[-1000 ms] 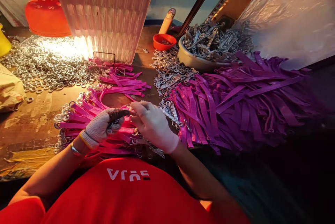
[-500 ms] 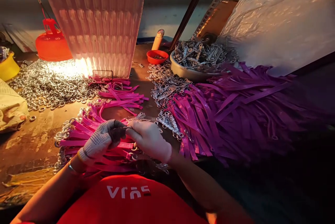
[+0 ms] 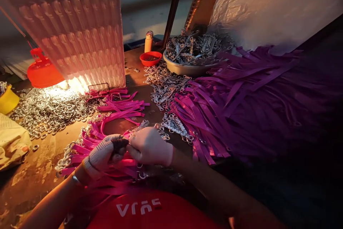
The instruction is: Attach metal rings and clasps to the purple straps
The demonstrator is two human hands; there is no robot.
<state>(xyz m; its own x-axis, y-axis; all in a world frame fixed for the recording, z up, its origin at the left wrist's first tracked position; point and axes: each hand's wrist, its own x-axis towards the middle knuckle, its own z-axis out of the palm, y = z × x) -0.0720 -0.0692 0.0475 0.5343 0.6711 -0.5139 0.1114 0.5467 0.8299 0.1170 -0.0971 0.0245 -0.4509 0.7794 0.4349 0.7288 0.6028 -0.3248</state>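
Note:
My left hand (image 3: 107,153), in a white glove with dark dots and darkened fingertips, is closed in a pinch. Its fingertips meet those of my right hand (image 3: 152,145), which wears a plain white glove and is also closed. Whatever lies between the fingers is hidden or too small to make out. Below and behind the hands spreads a heap of pink straps (image 3: 92,139) with metal rings at their ends. Just beyond the right hand lie flat metal pieces with ringed ends (image 3: 174,123).
Loose metal rings (image 3: 53,109) are piled under a red lamp (image 3: 44,70), beside a ribbed translucent panel (image 3: 80,36). At the back stand a red dish (image 3: 150,63), a bottle (image 3: 148,42) and a basin (image 3: 184,68) of metal pieces. A large pile of purple straps (image 3: 235,104) covers the right.
The whole view has shifted and tilted, so the lamp and panel sit farther left. Both hands stay pinched together, the right one turned slightly with its knuckles higher.

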